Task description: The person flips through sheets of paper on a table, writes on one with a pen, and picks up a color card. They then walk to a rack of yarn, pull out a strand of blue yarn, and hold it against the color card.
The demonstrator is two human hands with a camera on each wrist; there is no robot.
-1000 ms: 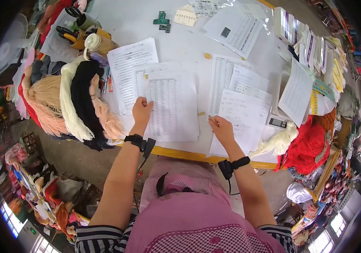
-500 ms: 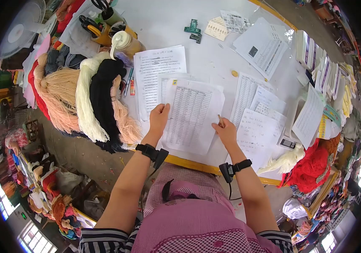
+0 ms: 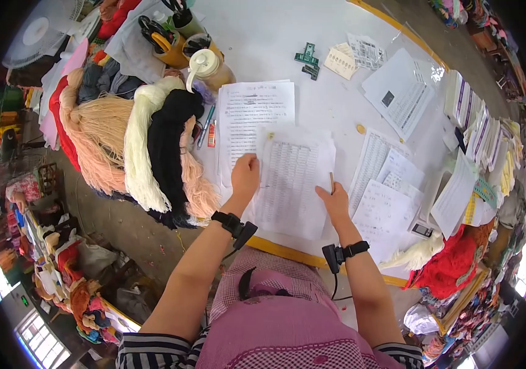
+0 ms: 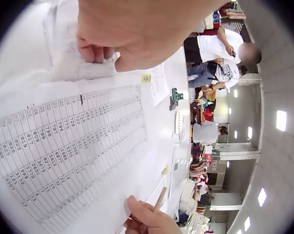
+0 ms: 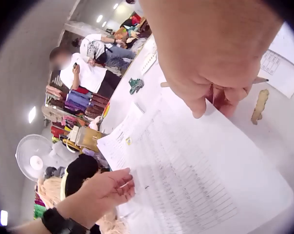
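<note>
A thin stack of white sheets (image 3: 290,190) printed with a table of numbers lies between both hands at the table's near edge. My left hand (image 3: 246,179) is at the stack's left edge, with loosely bent fingertips right at the paper. In the right wrist view this left hand (image 5: 100,192) shows no paper between thumb and fingers. On the opposite side, my right hand (image 3: 337,204) holds a pencil (image 3: 332,178). Seen from the right wrist, its thumb and fingers also sit at the sheets' edge. A handwritten page (image 3: 257,104) lies partly beneath the stack.
Yarn hanks (image 3: 168,147) cover the left side, near a lidded jar (image 3: 214,71) and pens (image 3: 206,126). More papers (image 3: 386,209) lie to the right, beside red yarn (image 3: 444,264). A green clip (image 3: 308,60) rests farther back. Other people (image 4: 220,68) stand beyond the table.
The head view has turned, so the table appears shifted right and down. The right hand, earlier apart from the stack, has come to its right edge with the pencil. The left hand stays at the left edge.
</note>
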